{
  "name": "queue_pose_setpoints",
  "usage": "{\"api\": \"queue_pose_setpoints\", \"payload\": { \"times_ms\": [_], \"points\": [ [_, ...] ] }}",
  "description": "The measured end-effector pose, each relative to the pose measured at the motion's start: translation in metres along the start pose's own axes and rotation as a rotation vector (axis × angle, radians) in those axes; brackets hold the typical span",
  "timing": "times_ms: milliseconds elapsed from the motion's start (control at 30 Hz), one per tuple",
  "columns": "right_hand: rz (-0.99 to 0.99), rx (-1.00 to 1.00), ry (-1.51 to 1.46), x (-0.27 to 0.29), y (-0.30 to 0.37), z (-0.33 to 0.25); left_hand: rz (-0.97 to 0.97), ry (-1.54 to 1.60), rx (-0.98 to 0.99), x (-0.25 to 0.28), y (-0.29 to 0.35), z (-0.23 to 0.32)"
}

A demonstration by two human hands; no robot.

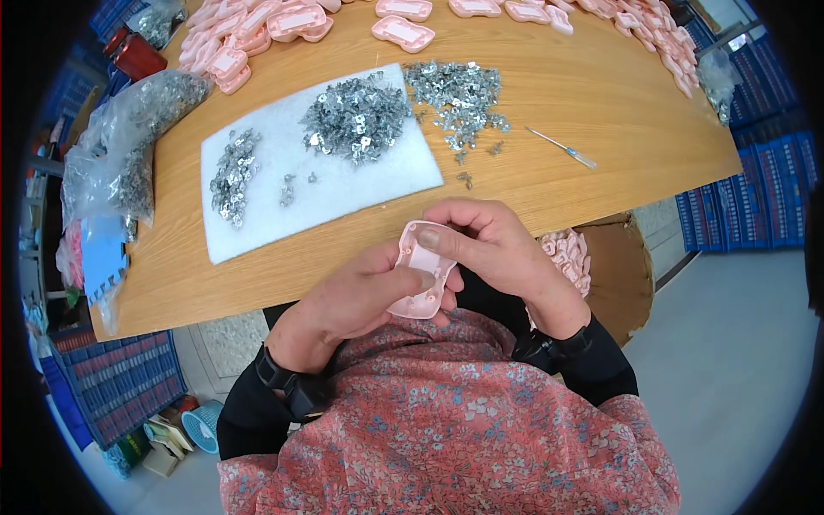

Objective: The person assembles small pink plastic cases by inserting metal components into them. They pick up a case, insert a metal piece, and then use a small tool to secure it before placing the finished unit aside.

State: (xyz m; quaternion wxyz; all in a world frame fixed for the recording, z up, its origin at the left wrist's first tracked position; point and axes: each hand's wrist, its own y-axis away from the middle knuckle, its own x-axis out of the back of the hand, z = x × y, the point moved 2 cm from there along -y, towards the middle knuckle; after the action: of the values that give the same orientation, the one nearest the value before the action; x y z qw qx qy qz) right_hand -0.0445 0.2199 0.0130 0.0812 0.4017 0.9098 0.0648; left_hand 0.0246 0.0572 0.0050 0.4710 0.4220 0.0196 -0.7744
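Between my two hands, just off the table's front edge, is a pink plastic shell (pixel 420 306) with a hollow inside facing up. My left hand (pixel 365 287) grips its lower left, with the thumb laid across the inside. From the upper right my right hand (pixel 487 245) holds it, thumb pressed near the top rim. Fingers of both hands curl beneath the shell and are partly hidden. Beyond my hands, a white foam sheet (pixel 343 190) carries a big heap of small metal clips (pixel 356 120) and a smaller heap (pixel 232 176) on its left.
More clips (pixel 463 94) lie on the wood table (pixel 549 180) beside a small screwdriver (pixel 562 148). Pink shells (pixel 403 33) line the far edge. A plastic bag of metal parts (pixel 129 146) sits at left. A cardboard box (pixel 614 275) with pink pieces stands below, right.
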Motion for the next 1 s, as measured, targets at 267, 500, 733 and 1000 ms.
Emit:
{"api": "queue_pose_setpoints", "payload": {
  "times_ms": [267,500,733,1000],
  "points": [
    [0.006,0.004,0.065,0.004,0.007,0.006,0.012,0.0,-0.007,-0.004,-0.002,-0.009],
    [-0.044,0.026,0.005,0.014,0.013,0.005,0.029,0.072,-0.009,-0.009,0.001,-0.009],
    [-0.065,0.075,0.021,0.017,0.018,0.004,-0.001,0.081,-0.027,-0.01,0.001,-0.009],
    [-0.021,0.133,0.136,0.014,0.022,0.007,-0.053,0.061,-0.022,-0.01,0.0,-0.011]
  ]
}}
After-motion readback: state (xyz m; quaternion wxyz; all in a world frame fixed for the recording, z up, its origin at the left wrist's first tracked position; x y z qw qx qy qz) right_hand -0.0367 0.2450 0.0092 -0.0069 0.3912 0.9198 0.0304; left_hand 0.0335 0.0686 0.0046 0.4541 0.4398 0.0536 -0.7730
